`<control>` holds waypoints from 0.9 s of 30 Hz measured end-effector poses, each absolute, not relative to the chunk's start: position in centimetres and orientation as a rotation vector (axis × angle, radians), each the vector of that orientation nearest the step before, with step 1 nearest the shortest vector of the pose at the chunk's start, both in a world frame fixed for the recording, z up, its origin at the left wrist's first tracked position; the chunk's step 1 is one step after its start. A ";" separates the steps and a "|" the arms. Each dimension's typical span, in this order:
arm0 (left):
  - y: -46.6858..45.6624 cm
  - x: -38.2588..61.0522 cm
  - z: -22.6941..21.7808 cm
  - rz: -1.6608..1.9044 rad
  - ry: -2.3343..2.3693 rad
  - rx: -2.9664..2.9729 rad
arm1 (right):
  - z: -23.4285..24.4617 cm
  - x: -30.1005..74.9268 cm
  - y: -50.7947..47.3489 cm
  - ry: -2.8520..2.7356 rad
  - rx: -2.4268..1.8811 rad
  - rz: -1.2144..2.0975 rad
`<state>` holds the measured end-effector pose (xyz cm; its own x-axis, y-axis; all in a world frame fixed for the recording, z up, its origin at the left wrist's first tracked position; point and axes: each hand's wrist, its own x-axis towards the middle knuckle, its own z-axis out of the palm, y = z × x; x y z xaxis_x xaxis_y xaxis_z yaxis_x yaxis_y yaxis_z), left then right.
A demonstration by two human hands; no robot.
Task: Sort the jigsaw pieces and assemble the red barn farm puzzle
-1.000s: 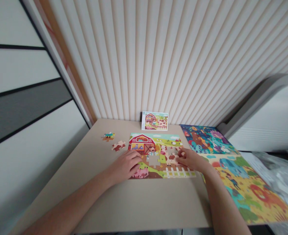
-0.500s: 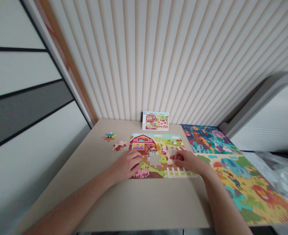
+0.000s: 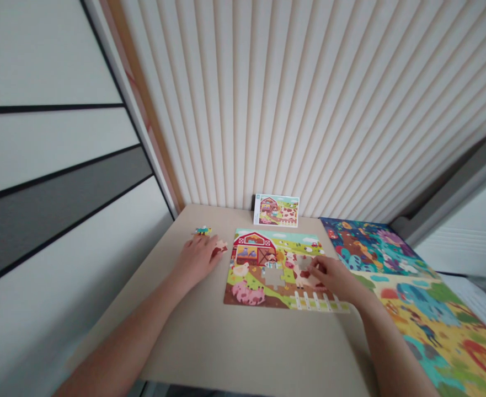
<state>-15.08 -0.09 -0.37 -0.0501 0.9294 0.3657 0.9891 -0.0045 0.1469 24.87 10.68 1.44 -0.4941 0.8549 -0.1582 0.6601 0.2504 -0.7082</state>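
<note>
A farm jigsaw puzzle [image 3: 246,295] lies flat on the table, with a barn, a pig, a hen and a cow. Table shows through a gap near its middle and a smaller one by the cow's back. My left hand [image 3: 197,256] rests left of the puzzle, fingers apart over a loose brown-and-cream puzzle piece [image 3: 222,246]. Just behind its knuckles lies another loose piece [image 3: 203,230] with blue-green on it, partly covered. Over the cow, my right hand [image 3: 327,274] is closed, thumb and fingertips together at the gap; anything between them is hidden.
A small picture card [image 3: 278,210] of the same farm scene stands at the table's back edge against a pleated wall. To the right lie a dark blue forest puzzle [image 3: 367,245] and a yellow animal puzzle [image 3: 441,325]. A white panel wall [image 3: 60,237] rises at left.
My left hand has left the puzzle's left edge and moved left and back onto the loose pieces. My right hand stays over the cow. The view has shifted slightly left.
</note>
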 end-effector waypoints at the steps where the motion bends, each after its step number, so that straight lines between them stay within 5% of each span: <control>1: -0.1 -15.5 -0.4 -0.523 -2.122 -2.061 | 1.4 24.7 10.7 -2.222 -1.420 1.110; 12: 0.7 -14.9 -1.2 -0.841 -2.184 -2.146 | 2.3 24.3 11.1 -2.092 -1.463 0.646; 20: -0.8 -9.3 0.3 -1.509 -1.919 -2.682 | 2.3 20.2 8.0 -2.241 -1.080 0.933; 27: -1.7 -6.0 -0.6 -1.590 -1.817 -2.834 | 2.6 17.6 4.9 -2.349 -0.894 1.245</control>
